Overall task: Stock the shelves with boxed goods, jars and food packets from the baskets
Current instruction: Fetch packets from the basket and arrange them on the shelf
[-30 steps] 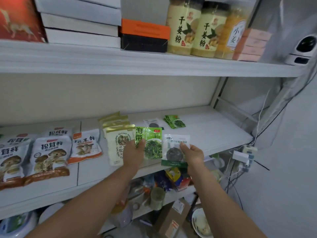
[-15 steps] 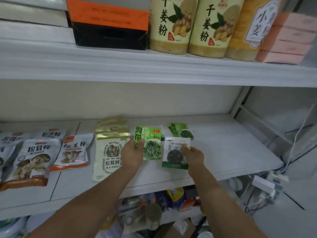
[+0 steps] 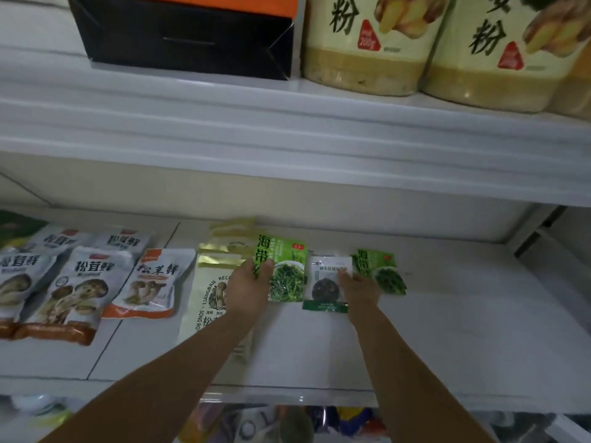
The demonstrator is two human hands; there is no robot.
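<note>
My left hand [image 3: 248,287] grips the left edge of a green seaweed packet [image 3: 286,273], thumb on its front, low over the middle shelf [image 3: 447,330]. My right hand [image 3: 359,289] pinches the right side of a white packet with a dark round picture and green bottom strip [image 3: 326,282]. Both packets are side by side, deep over the shelf. A second green seaweed packet [image 3: 382,271] lies on the shelf just right of my right hand. Whether the held packets touch the shelf, I cannot tell.
Gold-and-cream mushroom packets [image 3: 217,276] lie stacked under my left wrist. White and orange mushroom packets [image 3: 150,282] fill the shelf's left. On the upper shelf [image 3: 287,129] stand a black-and-orange box [image 3: 185,33] and ginger powder jars [image 3: 367,43]. Baskets of goods [image 3: 287,423] show below.
Both hands have carried their packets farther in over the middle shelf, toward the lying seaweed packet. The camera has moved closer and lower.
</note>
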